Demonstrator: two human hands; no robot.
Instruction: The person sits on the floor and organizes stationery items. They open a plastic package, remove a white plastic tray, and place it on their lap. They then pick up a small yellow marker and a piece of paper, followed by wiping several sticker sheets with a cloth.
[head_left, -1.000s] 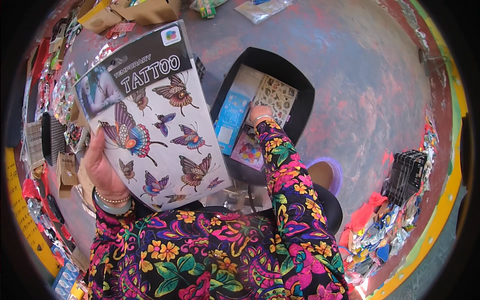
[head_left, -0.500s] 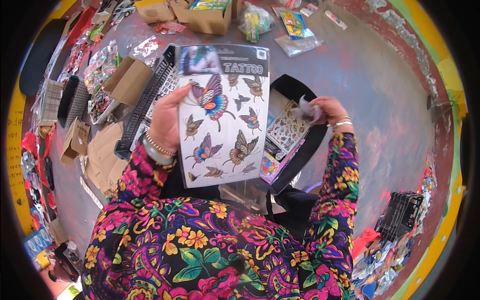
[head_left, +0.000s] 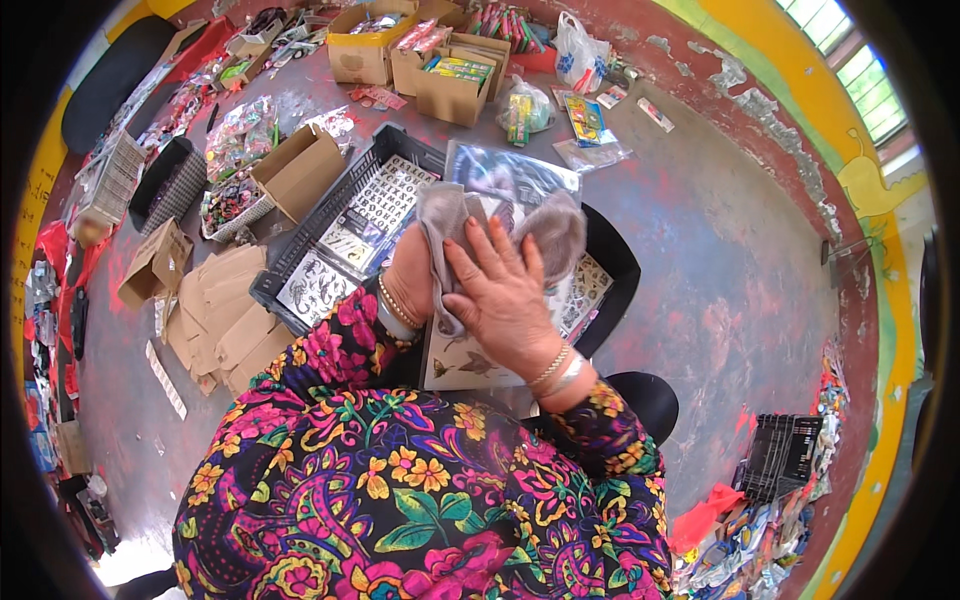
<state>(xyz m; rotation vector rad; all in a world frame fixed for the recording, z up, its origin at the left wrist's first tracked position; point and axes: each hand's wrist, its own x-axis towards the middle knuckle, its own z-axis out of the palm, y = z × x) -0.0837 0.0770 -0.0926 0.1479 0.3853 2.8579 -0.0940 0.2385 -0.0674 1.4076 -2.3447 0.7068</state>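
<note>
A temporary tattoo sheet in a clear packet (head_left: pixel 470 365), printed with butterflies, is held in front of me. My left hand (head_left: pixel 408 275) grips its left edge, with the fingers partly hidden under a grey cloth (head_left: pixel 555 235). Spread across the sheet, the cloth covers most of its middle. My right hand (head_left: pixel 505 315) lies flat on the cloth, fingers stretched and apart. Beyond my left wrist stands a black plastic crate (head_left: pixel 395 140) holding more tattoo sheets (head_left: pixel 385 200). A black bin (head_left: pixel 622 265) shows behind the packet on the right, with patterned sheets inside.
Opened cardboard boxes (head_left: pixel 450 100) stand at the far side, beside plastic bags (head_left: pixel 580 55). At left are flattened cardboard (head_left: pixel 225 315), a box (head_left: pixel 300 170) and baskets of small goods. A black wire crate (head_left: pixel 785 455) and a heap of packets lie at lower right.
My right hand has come left from beside the bin and now presses the cloth over the packet. The packet has tilted and moved right, and the view has shifted to show more of the far side.
</note>
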